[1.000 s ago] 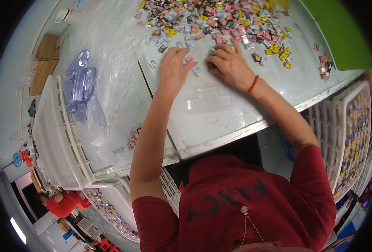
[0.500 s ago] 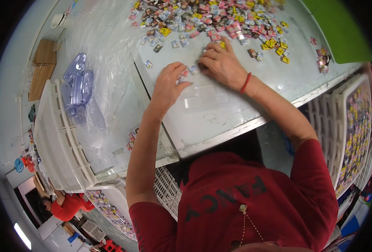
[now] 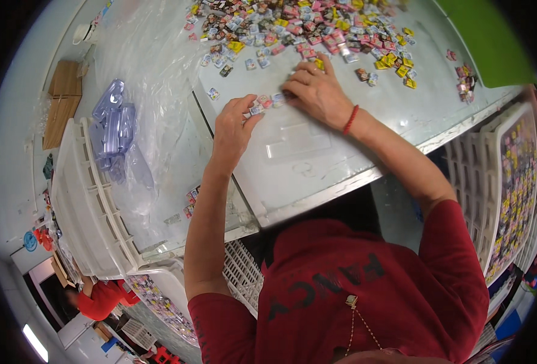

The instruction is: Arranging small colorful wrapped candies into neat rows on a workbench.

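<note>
- Pieces [image 3: 265,101], small, blocky and brightly printed, lay in a short row between your two hands in the head view, on the pale tabletop [image 3: 268,188].
- Your left hand [image 3: 231,129] had its thumb and fingertips on either side of the whitish piece [image 3: 256,110] at the row's left end, and looked clamped on it.
- Your right hand [image 3: 318,96] was curled beside the bluish piece [image 3: 277,99] at the other end. Its lower fingertips were hidden, so I could not tell whether they gripped that piece or only touched it. A yellow piece [image 3: 319,64] showed at the forefinger, contact unclear.
- Judging by their size and gloss, the pieces were probably very light and fairly stiff, apt to skid on the smooth top or slip from a loose pinch. Opposite side edges seemed the best hold for thumb and forefinger, pressed gently in case the printed faces scuffed.
- Beyond your hands spread a mixed pile [image 3: 305,27], with a yellow cluster [image 3: 390,60] at its right. Bluish clear plastic parts [image 3: 118,130] and a clear sheet [image 3: 159,73] lay to your left.
</note>
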`<control>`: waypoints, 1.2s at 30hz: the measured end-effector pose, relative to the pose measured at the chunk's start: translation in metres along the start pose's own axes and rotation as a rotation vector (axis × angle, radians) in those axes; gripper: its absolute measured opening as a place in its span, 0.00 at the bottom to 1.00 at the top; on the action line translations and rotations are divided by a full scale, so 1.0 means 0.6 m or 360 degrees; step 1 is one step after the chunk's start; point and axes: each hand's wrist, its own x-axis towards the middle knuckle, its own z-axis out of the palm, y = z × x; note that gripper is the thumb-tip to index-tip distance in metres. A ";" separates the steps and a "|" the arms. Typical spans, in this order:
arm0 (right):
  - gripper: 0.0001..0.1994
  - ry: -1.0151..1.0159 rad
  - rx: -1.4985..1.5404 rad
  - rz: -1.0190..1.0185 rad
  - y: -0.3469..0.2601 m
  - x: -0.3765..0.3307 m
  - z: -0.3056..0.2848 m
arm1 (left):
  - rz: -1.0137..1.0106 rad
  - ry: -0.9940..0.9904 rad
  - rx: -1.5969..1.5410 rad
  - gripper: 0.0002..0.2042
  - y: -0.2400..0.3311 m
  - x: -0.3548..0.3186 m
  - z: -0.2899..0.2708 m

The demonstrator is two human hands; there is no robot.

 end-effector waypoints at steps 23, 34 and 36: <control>0.14 -0.0028 0.0019 -0.0014 -0.004 0.000 0.003 | 0.0018 -0.0121 -0.0141 0.18 0.010 0.020 -0.001; 0.10 -0.0055 -0.0121 0.0055 -0.028 -0.001 0.008 | 0.0135 -0.0238 0.0048 0.21 -0.003 0.016 0.004; 0.12 -0.0002 -0.0048 0.0016 -0.037 -0.003 0.010 | 0.0132 -0.0234 0.0048 0.21 0.000 0.012 0.001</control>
